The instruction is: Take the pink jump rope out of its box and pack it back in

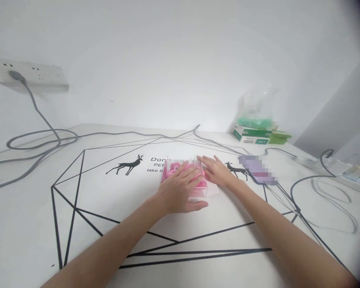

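Observation:
In the middle of the white table lies a clear plastic packet (199,192) with something pink inside; its contents are partly covered, so I cannot tell their kind. My left hand (180,188) rests flat across the packet, fingers stretched out and thumb pointing right near its front edge. At the packet's right side is my right hand (217,170), its fingers extended and reaching over that edge. Part of the printed lettering behind is hidden by the packet and hands.
A purple phone-like object (258,170), blurred, lies right of my right hand. Green-and-white boxes (253,134) with a clear bag (258,108) stand against the wall. Grey cables (132,133) run along the back. A power strip (33,74) is on the left wall.

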`<state>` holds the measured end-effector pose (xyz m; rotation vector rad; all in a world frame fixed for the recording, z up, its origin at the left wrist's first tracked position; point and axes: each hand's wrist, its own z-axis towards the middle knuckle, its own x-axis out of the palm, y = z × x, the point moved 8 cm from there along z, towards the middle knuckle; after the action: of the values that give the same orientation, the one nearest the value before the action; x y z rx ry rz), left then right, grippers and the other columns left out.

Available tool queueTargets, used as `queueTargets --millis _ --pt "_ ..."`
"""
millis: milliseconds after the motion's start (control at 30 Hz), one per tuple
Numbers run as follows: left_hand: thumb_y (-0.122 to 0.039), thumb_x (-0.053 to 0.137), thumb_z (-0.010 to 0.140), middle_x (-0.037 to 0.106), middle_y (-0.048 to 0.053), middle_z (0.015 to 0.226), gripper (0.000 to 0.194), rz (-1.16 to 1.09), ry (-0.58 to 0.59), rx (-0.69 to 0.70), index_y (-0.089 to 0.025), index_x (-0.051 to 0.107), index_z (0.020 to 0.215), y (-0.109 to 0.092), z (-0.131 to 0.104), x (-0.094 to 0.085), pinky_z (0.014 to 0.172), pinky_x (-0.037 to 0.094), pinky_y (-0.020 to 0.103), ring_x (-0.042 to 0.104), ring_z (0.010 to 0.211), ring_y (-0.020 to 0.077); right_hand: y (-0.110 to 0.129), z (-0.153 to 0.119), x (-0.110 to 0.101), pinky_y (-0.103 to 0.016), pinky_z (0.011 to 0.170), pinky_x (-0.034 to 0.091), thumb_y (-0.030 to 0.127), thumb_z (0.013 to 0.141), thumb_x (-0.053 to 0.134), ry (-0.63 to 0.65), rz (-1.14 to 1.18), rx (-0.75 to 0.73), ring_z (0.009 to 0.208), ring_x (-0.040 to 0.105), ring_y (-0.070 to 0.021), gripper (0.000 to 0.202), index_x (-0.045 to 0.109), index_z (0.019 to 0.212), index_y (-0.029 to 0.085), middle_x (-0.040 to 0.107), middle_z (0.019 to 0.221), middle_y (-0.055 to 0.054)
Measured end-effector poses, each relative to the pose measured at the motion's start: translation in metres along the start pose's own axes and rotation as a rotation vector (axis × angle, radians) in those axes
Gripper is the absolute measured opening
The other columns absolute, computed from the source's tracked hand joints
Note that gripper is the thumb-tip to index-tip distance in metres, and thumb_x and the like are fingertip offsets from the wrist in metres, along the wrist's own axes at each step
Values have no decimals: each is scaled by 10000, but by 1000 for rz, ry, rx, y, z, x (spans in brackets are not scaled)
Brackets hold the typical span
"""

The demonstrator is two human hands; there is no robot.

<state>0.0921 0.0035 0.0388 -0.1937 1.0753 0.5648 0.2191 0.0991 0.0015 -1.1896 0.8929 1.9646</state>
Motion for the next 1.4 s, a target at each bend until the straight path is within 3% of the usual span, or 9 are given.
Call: queueTargets --millis 200,500,700,800,933,1067,1167,1267,1400 --pt "-661 472 865 567 78 1373 717 12 -4 -30 -142 518 1358 1 1 -3 1220 140 434 447 1325 284 -2 7 4 -643 1138 187 66 772 419 -24 159 -41 1330 473 -236 737 370 1469 302 519 1438 -49" --pt "-660 428 889 526 96 1414 715 -16 43 -23 -161 470 1399 2 1 2 1205 125 499 416 1351 302 0 -7 1 -561 1176 221 112 868 389 -73 147 -11 1373 422 -228 653 317 1507 229 470 1475 -80" --pt "-664 475 865 521 111 1419 741 27 8 -40 -159 469 1406 2 -2 5 1182 121 576 401 1356 346 12 -24 -17 -440 1191 264 93 876 380 -207 203 64 1286 529 -221 507 564 1347 135 634 1304 -84" --pt "-643 473 877 533 107 1409 723 48 -6 -29 -149 471 1406 1 -2 4 1189 137 552 423 1344 326 13 -29 -20 -432 1124 376 115 867 425 -201 302 90 1165 629 -229 458 644 1265 178 687 1221 -47" --pt "-655 484 869 499 127 1438 750 40 3 -14 -157 440 1428 0 -1 3 1172 168 574 394 1367 332 2 -33 -15 -438 931 527 216 869 512 -104 493 211 967 704 -250 456 605 1314 187 736 1114 -38" --pt "-613 499 885 352 130 1538 719 47 34 -4 -176 400 1447 -3 1 0 1165 188 558 329 1410 313 6 -36 -11 -426 993 489 293 877 564 -34 725 179 1151 625 -265 507 540 1375 199 631 1312 -42" --pt "-585 534 876 283 127 1570 751 56 43 -80 -194 327 1484 2 2 -4 1140 205 593 322 1410 327 16 -39 -10 -423 1047 448 334 872 601 19 787 96 1233 570 -263 544 512 1400 234 572 1387 -31" --pt "-612 528 872 315 137 1555 783 46 83 -168 -193 303 1494 13 1 -1 1116 241 604 349 1389 343 21 -40 -9 -452 1060 433 379 860 637 53 720 28 1223 576 -273 596 482 1423 254 587 1372 -37" --pt "-668 478 880 411 128 1503 759 40 147 -195 -232 334 1485 26 -4 9 1096 293 550 413 1344 329 25 -39 -13 -466 1135 330 446 795 722 -5 595 -100 1354 439 -291 740 434 1454 272 482 1471 -66"
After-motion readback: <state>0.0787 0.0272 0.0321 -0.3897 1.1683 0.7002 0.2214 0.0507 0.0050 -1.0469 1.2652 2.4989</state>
